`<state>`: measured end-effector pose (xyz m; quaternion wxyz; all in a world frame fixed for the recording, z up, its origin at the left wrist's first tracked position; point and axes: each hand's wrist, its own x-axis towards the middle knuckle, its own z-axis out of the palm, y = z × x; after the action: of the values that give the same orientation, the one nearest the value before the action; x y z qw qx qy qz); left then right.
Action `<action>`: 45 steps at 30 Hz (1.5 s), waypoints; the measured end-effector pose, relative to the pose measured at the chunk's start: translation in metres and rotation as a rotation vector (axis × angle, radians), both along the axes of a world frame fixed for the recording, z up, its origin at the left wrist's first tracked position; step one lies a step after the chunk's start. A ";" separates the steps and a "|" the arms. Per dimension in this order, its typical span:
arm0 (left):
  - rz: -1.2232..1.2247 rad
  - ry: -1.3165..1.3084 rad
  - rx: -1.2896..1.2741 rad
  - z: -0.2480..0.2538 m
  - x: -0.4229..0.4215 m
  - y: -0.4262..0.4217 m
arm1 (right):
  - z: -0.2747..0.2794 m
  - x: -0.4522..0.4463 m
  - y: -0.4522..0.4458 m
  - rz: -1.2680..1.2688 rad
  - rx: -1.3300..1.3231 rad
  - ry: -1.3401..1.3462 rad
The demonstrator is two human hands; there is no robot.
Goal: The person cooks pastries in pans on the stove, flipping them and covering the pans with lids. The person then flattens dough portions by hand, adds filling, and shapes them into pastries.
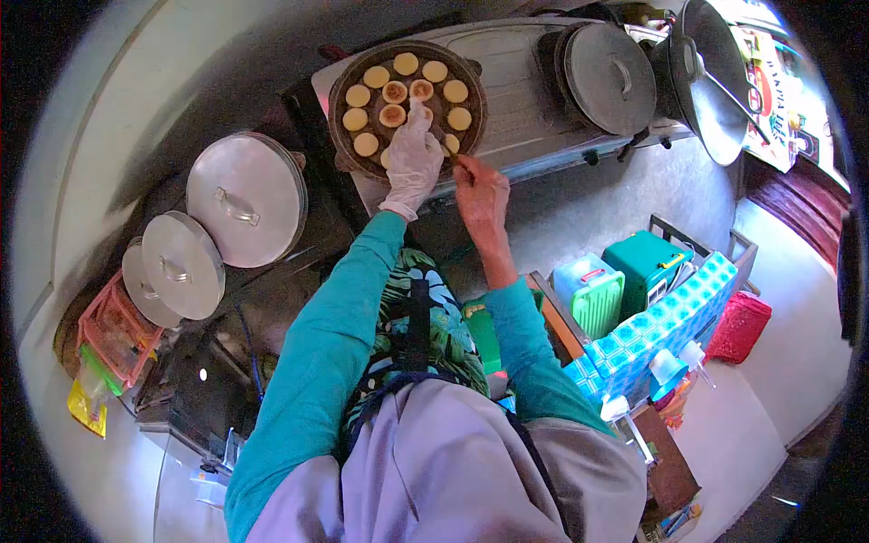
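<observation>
A round dark griddle pan (pixel 342 149) sits on the stove, with small round pancakes in it. Pale pancakes (pixel 456 91) form an outer ring, and a few browned ones (pixel 395 91) lie in the middle. My left hand (pixel 415 156), in a thin whitish glove, is over the pan with a finger stretched onto the central pancakes and partly covering one. At the pan's near right edge, my bare right hand (pixel 482 192) is closed around a thin stick-like tool (pixel 453 156). The tool's far end is hard to make out.
Right along the stove (pixel 525 109) are a lidded pot (pixel 610 80) and a large wok (pixel 711 81). Metal lids (pixel 246 201) and a red basket (pixel 118 328) are at left. Green bins (pixel 644 264) stand beside a blue checked cloth (pixel 665 312) at right.
</observation>
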<state>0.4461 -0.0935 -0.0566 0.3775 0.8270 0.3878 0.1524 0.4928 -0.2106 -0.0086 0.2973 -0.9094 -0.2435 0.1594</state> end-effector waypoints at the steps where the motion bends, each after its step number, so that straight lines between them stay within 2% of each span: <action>1: -0.003 0.001 0.001 -0.001 -0.002 0.001 | 0.009 -0.002 -0.004 -0.003 0.001 0.001; 3: 0.085 -0.154 0.027 -0.002 -0.003 0.001 | 0.027 0.001 -0.015 -0.043 0.007 -0.082; 7: 0.096 -0.038 -0.075 0.011 0.009 -0.003 | 0.032 0.019 -0.020 -0.021 -0.149 -0.256; 9: -0.074 0.063 -0.114 0.006 0.019 -0.006 | 0.023 0.026 -0.018 0.046 -0.140 -0.255; 10: -0.018 -0.066 -0.190 -0.004 0.021 -0.012 | 0.018 0.028 -0.017 0.044 -0.141 -0.253; 11: -0.021 -0.063 -0.192 -0.021 0.023 -0.017 | 0.012 0.028 -0.015 0.050 -0.166 -0.267; 13: -0.007 -0.178 0.019 -0.040 0.029 -0.019 | 0.015 0.028 -0.016 0.054 -0.192 -0.282; 14: -0.002 -0.216 0.091 -0.040 0.032 -0.019 | 0.023 0.027 -0.019 0.019 -0.077 -0.214; 15: -0.031 -0.110 0.034 -0.039 0.030 -0.019 | 0.030 0.026 -0.021 -0.014 0.038 -0.143; 17: -0.062 0.003 -0.029 -0.031 0.023 -0.018 | 0.045 0.024 -0.024 -0.029 0.055 -0.148; 21: -0.010 -0.025 0.003 -0.012 0.024 -0.010 | 0.029 0.034 -0.027 -0.029 0.045 -0.231; 23: 0.140 -0.160 -0.082 -0.004 0.029 -0.008 | 0.023 0.043 -0.012 -0.028 0.055 -0.242; 25: 0.105 -0.180 -0.019 -0.016 0.033 -0.003 | 0.020 0.048 0.003 -0.029 0.063 -0.257; 27: 0.069 -0.205 0.046 -0.027 0.043 0.004 | 0.019 0.052 0.018 0.027 -0.224 -0.276; 28: 0.065 -0.196 0.021 -0.029 0.048 0.005 | 0.012 0.052 0.018 0.027 -0.221 -0.279; 30: 0.064 -0.190 -0.004 -0.031 0.054 0.002 | -0.002 0.050 0.014 0.010 -0.025 -0.303; 33: 0.118 -0.123 -0.075 -0.027 0.058 0.005 | 0.022 0.045 0.004 0.033 0.134 -0.239; 36: 0.068 -0.026 -0.091 -0.016 0.051 0.007 | 0.021 0.047 -0.004 0.032 0.087 -0.261; 39: 0.153 -0.129 -0.108 -0.001 0.046 0.014 | 0.013 0.051 0.005 0.048 0.037 -0.257; 40: 0.181 -0.201 0.079 -0.002 0.046 0.018 | 0.011 0.051 0.011 0.050 0.039 -0.252; 41: 0.183 -0.199 0.081 -0.002 0.044 0.022 | 0.009 0.052 0.018 0.060 0.060 -0.250; 43: 0.174 -0.144 0.253 -0.001 0.046 0.032 | 0.007 0.053 0.032 0.071 0.085 -0.251; 45: 0.180 -0.170 0.311 -0.003 0.055 0.042 | 0.007 0.054 0.045 0.027 -0.004 -0.302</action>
<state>0.5008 -0.0519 -0.0591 0.2615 0.8214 0.3986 0.3131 0.5470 -0.1656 -0.0015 0.2535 -0.9201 -0.2975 0.0255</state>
